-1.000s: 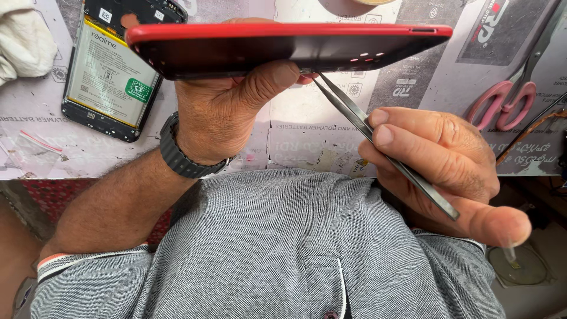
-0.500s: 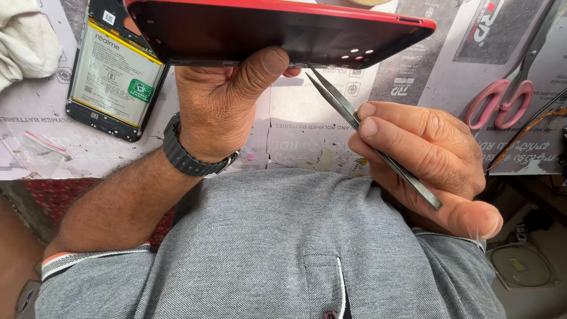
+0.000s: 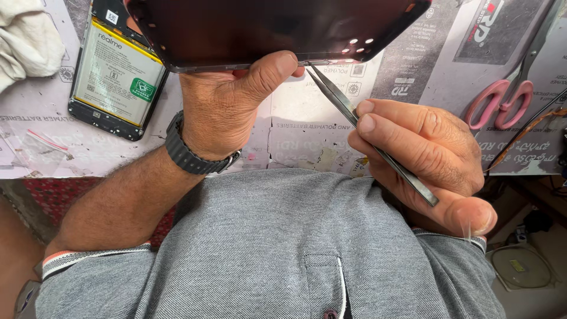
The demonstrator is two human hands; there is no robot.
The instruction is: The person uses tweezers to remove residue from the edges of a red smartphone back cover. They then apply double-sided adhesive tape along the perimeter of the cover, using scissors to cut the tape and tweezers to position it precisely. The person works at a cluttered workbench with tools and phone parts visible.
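The left hand (image 3: 227,109) is gripping a dark phone back cover (image 3: 271,29), holding it tilted above the worktop (image 3: 307,136) at the far middle of the scene, thumb pressing along its near edge. The right hand (image 3: 425,159) is closing its fingers around metal tweezers (image 3: 366,130), whose tips are touching that near edge just beside the thumb.

The tips could be slipping off the thin edge and jabbing the thumb, since they are sitting so close to it; levering too hard could be cracking or bending the cover.

To the far left, an opened phone (image 3: 115,74) is lying on the worktop, its body holding a battery with a yellow border. Pink-handled scissors (image 3: 502,103) are resting at far right, and a white cloth (image 3: 26,41) at the far left corner.
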